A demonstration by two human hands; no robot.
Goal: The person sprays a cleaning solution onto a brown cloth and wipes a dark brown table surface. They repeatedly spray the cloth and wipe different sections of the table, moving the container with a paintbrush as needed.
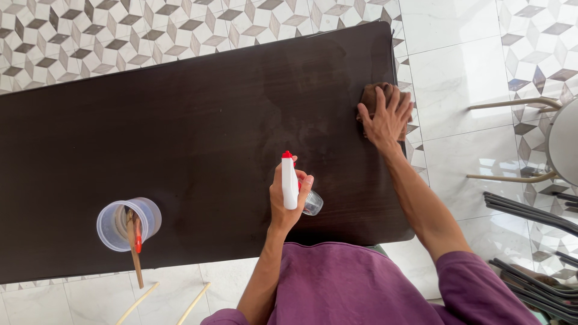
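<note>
A long dark bench (180,132) fills most of the view, set on a floor (457,54) of white marble tiles and grey cube-patterned tiles, with the person in a purple top (361,289) standing at its near edge. To the right, off the bench, stand a pale round seat on thin metal legs (563,141) and a stack of dark chair frames (536,210); these crowd the right side, and I judge that a step that way could catch a leg. On the left part of the bench sits a clear plastic cup (128,222) holding a wooden stick and a red-tipped tool, well apart from both hands; it looks light and top-heavy, so a wide sweep of the arm could tip it. Two pale sticks (162,301) show below the bench edge near the floor. The right hand (386,117) lies flat with fingers spread, pressing a brown cloth (376,95) against the bench right at its far right edge; the cloth could slide off that edge if pushed further out. The left hand (289,195) is closed around a small spray bottle (296,189) with a white head, red nozzle and clear body, held above the bench near the person's body, nozzle pointing away. A faint smeared sheen marks the wood between the two hands.
</note>
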